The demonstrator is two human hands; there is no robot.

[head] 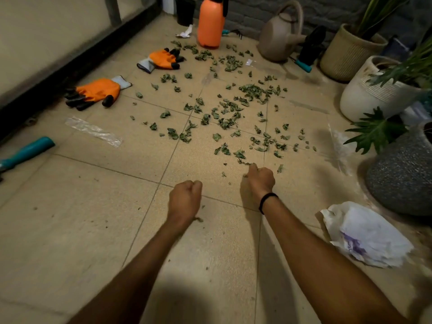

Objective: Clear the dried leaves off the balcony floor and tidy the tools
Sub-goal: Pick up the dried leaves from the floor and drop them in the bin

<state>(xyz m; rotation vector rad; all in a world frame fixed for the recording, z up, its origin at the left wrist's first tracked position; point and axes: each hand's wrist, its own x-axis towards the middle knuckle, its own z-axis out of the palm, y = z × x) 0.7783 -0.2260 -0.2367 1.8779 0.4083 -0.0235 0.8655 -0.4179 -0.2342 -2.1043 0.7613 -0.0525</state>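
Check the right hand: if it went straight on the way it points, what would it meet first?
The dried leaves: the nearest ones lie just ahead of the right hand's curled fingers. Nothing else shows in that line before them, though depth is hard to judge from a single view.

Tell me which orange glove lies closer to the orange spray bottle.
The farther glove, black fingertips pointing right, just left of the spray bottle. The other glove lies nearer the camera, by the dark wall base, fingertips pointing left.
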